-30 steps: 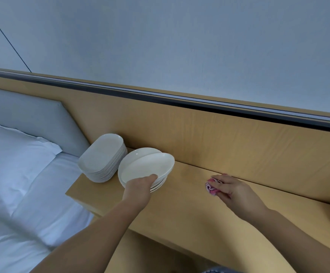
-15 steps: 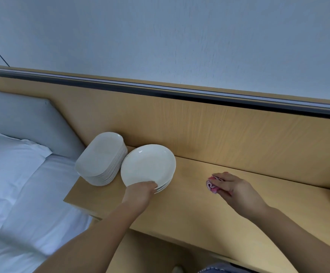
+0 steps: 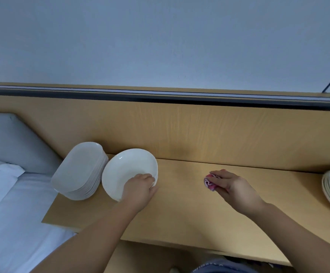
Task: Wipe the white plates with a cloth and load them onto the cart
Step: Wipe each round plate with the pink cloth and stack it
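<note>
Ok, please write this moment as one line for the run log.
left hand: grips rim of round white plate | right hand: holds pink cloth | cloth: apart from plate | cart: not in view

Both bare forearms reach out over the near edge.
Left hand (image 3: 140, 189) grips a plate (image 3: 124, 170); right hand (image 3: 233, 187) pinches a cloth (image 3: 209, 183).

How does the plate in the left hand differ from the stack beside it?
The plate is round; the stack holds oblong ones. The left hand grips the plate's rim; nothing touches the stack. The plate is a single piece; the stack is many, resting on the desk. Both are white.
</note>
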Motion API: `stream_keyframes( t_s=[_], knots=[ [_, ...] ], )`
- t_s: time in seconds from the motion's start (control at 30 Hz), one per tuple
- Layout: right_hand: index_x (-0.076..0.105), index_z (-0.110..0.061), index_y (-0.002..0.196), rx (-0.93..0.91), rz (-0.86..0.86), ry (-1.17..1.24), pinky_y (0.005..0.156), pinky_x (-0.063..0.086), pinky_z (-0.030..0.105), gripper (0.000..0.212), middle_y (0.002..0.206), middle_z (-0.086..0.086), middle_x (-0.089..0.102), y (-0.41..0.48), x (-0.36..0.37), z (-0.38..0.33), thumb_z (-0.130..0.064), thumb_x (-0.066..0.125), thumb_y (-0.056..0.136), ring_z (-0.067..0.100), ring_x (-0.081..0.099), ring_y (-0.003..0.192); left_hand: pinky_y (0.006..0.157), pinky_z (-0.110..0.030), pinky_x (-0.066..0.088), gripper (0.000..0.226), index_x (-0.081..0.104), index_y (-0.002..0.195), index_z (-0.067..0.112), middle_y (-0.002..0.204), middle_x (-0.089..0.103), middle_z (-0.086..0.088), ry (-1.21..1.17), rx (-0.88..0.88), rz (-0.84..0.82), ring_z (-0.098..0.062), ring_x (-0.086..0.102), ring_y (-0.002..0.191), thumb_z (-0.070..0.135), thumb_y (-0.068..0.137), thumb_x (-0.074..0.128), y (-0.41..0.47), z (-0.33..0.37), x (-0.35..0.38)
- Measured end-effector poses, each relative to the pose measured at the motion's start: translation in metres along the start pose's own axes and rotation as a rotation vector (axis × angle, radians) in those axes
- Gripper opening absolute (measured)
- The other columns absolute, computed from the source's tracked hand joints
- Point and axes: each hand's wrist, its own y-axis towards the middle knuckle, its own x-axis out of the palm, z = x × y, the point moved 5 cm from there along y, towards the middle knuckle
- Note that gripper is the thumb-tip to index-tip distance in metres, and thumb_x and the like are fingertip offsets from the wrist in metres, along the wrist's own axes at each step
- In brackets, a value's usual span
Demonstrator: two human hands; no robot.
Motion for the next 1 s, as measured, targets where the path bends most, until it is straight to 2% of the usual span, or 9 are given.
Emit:
stream_keyframes(
  t_s=[0.1, 0.17, 0.27, 0.4, 0.53, 0.6, 0.8, 0.9, 1.0],
  knots=[
    [0.062, -0.021, 0.092, 0.074, 0.034, -0.006, 0.080, 0.042, 0.021, 0.021, 0.089, -0.017, 0.056, -0.016, -0.021, 0.014, -0.001, 0.059, 0.094, 0.012, 0.053, 0.083, 0.075, -0.029, 0.042, 0.033, 0.063, 0.109, 0.022, 0.113, 0.062, 0.011, -0.022, 0.113, -0.007, -0.014, 0.053, 0.109, 0.044, 0.100, 0.039, 0.030, 0.050, -0.003],
    [0.061, -0.021, 0.090, 0.134, 0.072, -0.027, 0.079, 0.041, 0.021, 0.021, 0.088, -0.015, 0.055, -0.033, -0.041, 0.024, 0.000, 0.057, 0.094, 0.014, 0.053, 0.082, 0.076, -0.030, 0.044, 0.032, 0.063, 0.108, 0.022, 0.111, 0.063, 0.010, -0.053, 0.187, 0.000, -0.015, 0.054, 0.108, 0.042, 0.100, 0.039, 0.047, 0.088, -0.003],
    [0.063, -0.015, 0.090, 0.229, 0.152, -0.045, 0.081, 0.046, 0.030, 0.020, 0.090, -0.006, 0.061, -0.066, -0.072, 0.044, 0.004, 0.061, 0.090, 0.021, 0.057, 0.084, 0.079, -0.029, 0.047, 0.032, 0.064, 0.111, 0.026, 0.113, 0.063, 0.011, -0.076, 0.271, -0.006, -0.015, 0.056, 0.108, 0.042, 0.099, 0.040, 0.067, 0.146, 0.005],
    [0.065, -0.015, 0.089, 0.376, 0.230, -0.078, 0.080, 0.050, 0.036, 0.019, 0.093, -0.005, 0.063, -0.120, -0.116, 0.077, 0.004, 0.064, 0.086, 0.025, 0.060, 0.090, 0.076, -0.029, 0.047, 0.029, 0.065, 0.104, 0.026, 0.106, 0.066, 0.009, -0.106, 0.402, -0.037, -0.016, 0.060, 0.102, 0.042, 0.099, 0.042, 0.082, 0.232, 0.023],
    [0.066, -0.017, 0.089, 0.500, 0.275, -0.091, 0.070, 0.050, 0.034, 0.012, 0.091, -0.010, 0.061, -0.178, -0.154, 0.121, -0.006, 0.065, 0.090, 0.014, 0.058, 0.082, 0.073, -0.028, 0.041, 0.028, 0.064, 0.109, 0.027, 0.111, 0.066, 0.008, -0.096, 0.505, -0.066, -0.016, 0.058, 0.103, 0.041, 0.100, 0.041, 0.087, 0.321, 0.035],
    [0.067, -0.017, 0.090, 0.551, 0.278, -0.088, 0.070, 0.050, 0.033, 0.007, 0.092, -0.012, 0.061, -0.207, -0.170, 0.147, -0.012, 0.064, 0.093, 0.011, 0.057, 0.085, 0.074, -0.028, 0.041, 0.029, 0.062, 0.112, 0.027, 0.113, 0.065, 0.008, -0.094, 0.542, -0.083, -0.017, 0.058, 0.105, 0.041, 0.100, 0.040, 0.090, 0.364, 0.041],
    [0.066, -0.026, 0.103, 0.705, 0.209, -0.117, 0.066, 0.053, 0.035, 0.013, 0.095, -0.016, 0.061, -0.273, -0.207, 0.238, -0.019, 0.062, 0.093, 0.005, 0.058, 0.088, 0.071, -0.032, 0.046, 0.029, 0.057, 0.108, 0.017, 0.107, 0.065, 0.004, -0.162, 0.532, -0.180, -0.021, 0.061, 0.089, 0.040, 0.099, 0.042, 0.112, 0.479, 0.066],
    [0.068, -0.025, 0.107, 0.737, 0.152, -0.114, 0.073, 0.053, 0.029, 0.015, 0.099, -0.020, 0.061, -0.285, -0.213, 0.276, -0.022, 0.062, 0.093, 0.000, 0.055, 0.093, 0.067, -0.032, 0.044, 0.028, 0.055, 0.108, 0.018, 0.101, 0.066, 0.003, -0.158, 0.480, -0.223, -0.022, 0.062, 0.088, 0.040, 0.099, 0.041, 0.126, 0.520, 0.085],
    [0.067, -0.025, 0.110, 0.755, 0.050, -0.094, 0.084, 0.050, 0.028, 0.018, 0.106, -0.018, 0.062, -0.288, -0.205, 0.308, -0.024, 0.058, 0.095, 0.010, 0.055, 0.105, 0.063, -0.031, 0.043, 0.028, 0.054, 0.112, 0.019, 0.094, 0.065, 0.002, -0.157, 0.407, -0.267, -0.021, 0.060, 0.084, 0.040, 0.098, 0.042, 0.138, 0.545, 0.102]
  ],
)
